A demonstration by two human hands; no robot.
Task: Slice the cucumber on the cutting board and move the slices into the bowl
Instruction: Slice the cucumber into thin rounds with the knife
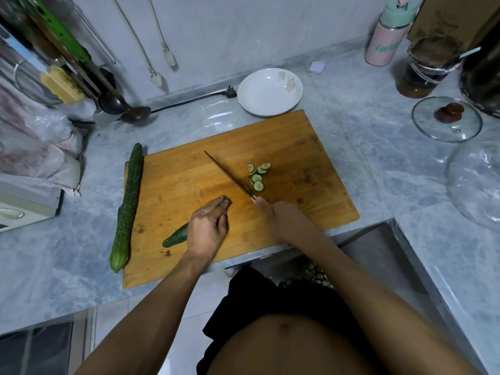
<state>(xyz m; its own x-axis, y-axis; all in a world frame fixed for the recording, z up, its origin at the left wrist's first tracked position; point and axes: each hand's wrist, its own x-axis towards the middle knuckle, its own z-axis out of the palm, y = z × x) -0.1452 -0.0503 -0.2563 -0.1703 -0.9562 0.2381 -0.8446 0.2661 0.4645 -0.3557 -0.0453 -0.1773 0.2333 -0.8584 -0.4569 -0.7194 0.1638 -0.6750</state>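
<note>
Bowl (269,92): white, nothing in it, behind the board (297,147).
Slices (257,175): on the board, beside the knife (227,174).
Left hand (207,226): curled over the cucumber (177,235).
Right hand (281,219): apparently gripping the knife; handle hidden.
Counter (378,163): grey marble.

A single wide-angle view from the person's head looks forward and steeply down at the rectangular wooden cutting board (270,147), which fills the middle of the frame at arm's length. Beyond the board the grey marbled stone counter (378,158) runs to the pale wall; nearer than the board, both forearms and the person's torso fill the lower frame. Edges bend from lens distortion.
</note>
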